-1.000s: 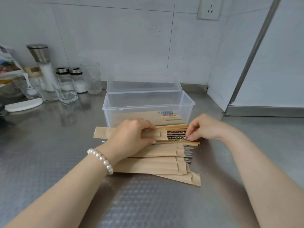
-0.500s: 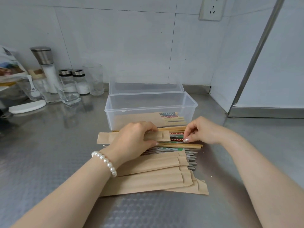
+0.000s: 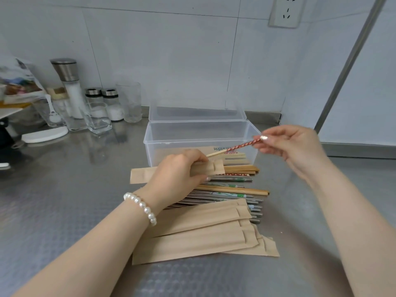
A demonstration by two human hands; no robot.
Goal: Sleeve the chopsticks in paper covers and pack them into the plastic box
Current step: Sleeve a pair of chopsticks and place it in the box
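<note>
1. Right hand [image 3: 293,146] pinches a red patterned chopstick [image 3: 235,146] by its far-right end; grip closed on it, stick raised above the box [image 3: 201,133], pale tip angled down-left.
2. Left hand [image 3: 177,170] pinches a paper sleeve [image 3: 214,168] near its open end, holding it against the worktop [image 3: 64,189]; grip closed on the sleeve.
3. Stick tip sits just beside the sleeve mouth, likely not in yet.
4. To do it well: keep the mouth spread open, line the stick up with the sleeve's length, slide in tip first, don't crease the paper.
5. Loose chopsticks [image 3: 231,191], wood and metal, lie between the hands; spare sleeves [image 3: 197,236] are stacked near.
6. Box is clear plastic, lid open behind, some sleeved sets already inside.
</note>
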